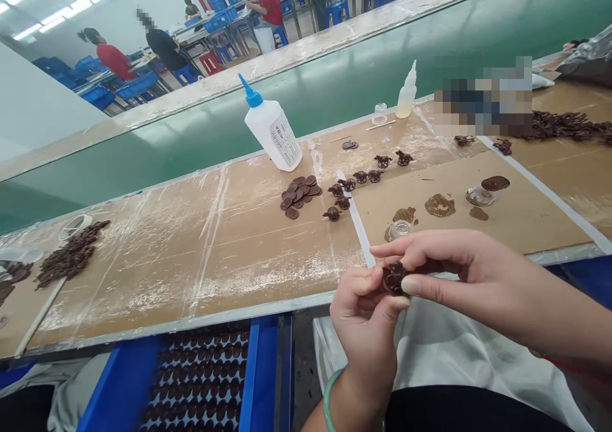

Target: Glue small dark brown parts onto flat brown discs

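Observation:
My left hand (366, 320) pinches a small dark brown figurine piece (394, 279) by its edge, in front of the table's near edge. From the other side, my right hand (459, 269) closes its thumb and fingers on the same piece. Just beyond my hands, a small clear dish (400, 229) stands near brown wet-looking smears (440, 205). Another clear dish (480, 195) touches or nearly touches a brown oval disc (496, 183). Several animal figurines on round bases (361, 176) stand in a loose line. To their left lies a heap of brown discs (300, 193).
A white bottle with a blue nozzle (275, 132) and a smaller clear bottle (407, 95) stand along the back edge. Brown parts are heaped at left (71, 253) and right (559, 126). A blue tray (261, 374) with rows of brown pieces sits below. Behind runs a green belt (335, 88).

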### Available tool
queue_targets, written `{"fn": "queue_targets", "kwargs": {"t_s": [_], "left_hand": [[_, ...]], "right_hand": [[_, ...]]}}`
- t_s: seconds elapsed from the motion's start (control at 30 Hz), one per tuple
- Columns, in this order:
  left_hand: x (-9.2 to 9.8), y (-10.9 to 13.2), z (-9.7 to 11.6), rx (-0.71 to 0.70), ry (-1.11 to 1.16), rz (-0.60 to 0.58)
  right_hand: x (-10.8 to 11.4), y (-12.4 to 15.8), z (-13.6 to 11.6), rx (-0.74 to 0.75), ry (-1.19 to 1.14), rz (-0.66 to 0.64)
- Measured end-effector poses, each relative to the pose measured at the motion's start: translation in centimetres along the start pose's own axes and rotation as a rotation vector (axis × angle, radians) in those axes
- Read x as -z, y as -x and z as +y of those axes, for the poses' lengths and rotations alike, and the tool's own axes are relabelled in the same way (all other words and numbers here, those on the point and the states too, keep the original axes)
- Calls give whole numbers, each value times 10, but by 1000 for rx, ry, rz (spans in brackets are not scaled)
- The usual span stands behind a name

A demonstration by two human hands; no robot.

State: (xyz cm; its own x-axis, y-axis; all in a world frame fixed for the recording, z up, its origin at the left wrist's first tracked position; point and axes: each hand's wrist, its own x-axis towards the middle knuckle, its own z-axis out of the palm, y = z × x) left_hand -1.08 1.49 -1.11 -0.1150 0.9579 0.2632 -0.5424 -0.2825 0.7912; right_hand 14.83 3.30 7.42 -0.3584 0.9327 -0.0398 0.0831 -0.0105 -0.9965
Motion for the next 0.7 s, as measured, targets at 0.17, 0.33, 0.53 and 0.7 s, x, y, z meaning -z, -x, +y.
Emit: {"fn": "queue_targets", "kwargs": {"t_s": [0.17,0.33,0.53,0.7], "left_hand": [[-3,-1,2,-3,2,11],[-4,0,4,-8,-7,12],[-6,3,9,-31,-11,8],[-8,4,12,-65,-29,15]], "right_hand": [[1,-3,-2,-8,-51,-40],[0,-3,-3,9,-97,-76],[-4,0,-8,16,-137,-91],[-6,2,-10,-16,-154,-100]]}}
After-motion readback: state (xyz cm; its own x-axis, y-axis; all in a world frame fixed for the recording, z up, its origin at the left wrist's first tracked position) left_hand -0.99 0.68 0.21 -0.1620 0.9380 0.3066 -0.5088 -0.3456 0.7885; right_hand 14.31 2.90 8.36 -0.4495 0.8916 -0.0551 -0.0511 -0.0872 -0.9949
